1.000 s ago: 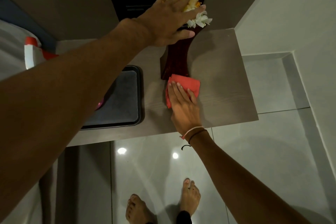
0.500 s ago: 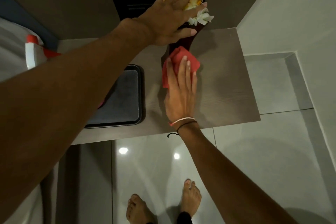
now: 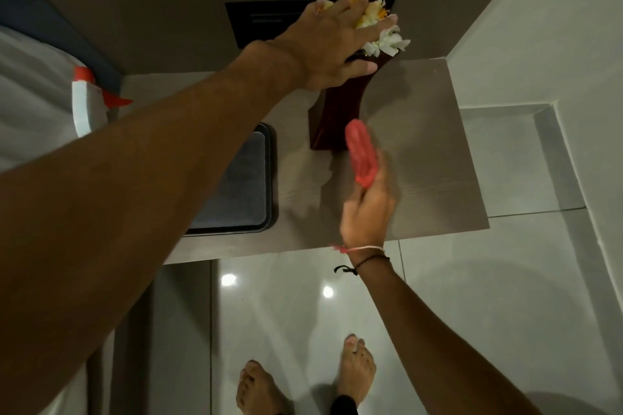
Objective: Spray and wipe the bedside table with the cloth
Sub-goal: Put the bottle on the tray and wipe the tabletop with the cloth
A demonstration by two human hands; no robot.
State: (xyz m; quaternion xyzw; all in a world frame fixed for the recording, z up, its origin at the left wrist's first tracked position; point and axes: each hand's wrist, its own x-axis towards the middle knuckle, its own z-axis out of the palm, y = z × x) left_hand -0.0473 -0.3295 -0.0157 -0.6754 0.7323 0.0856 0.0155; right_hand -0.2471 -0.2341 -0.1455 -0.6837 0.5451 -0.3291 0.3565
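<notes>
Left hand (image 3: 332,44) clamped on vase (image 3: 337,111), tipping it. Right hand (image 3: 365,209) pinching red cloth (image 3: 362,158) just above worktop (image 3: 438,145). Best to press flat, sweep under vase base.

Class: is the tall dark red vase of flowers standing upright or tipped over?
Tipped. The dark red vase leans toward the wall, the left hand gripping its flowered top.

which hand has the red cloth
The right hand, the one with wrist strings, holds the red cloth over the bedside table. The left hand grips the flower vase by its top instead.
</notes>
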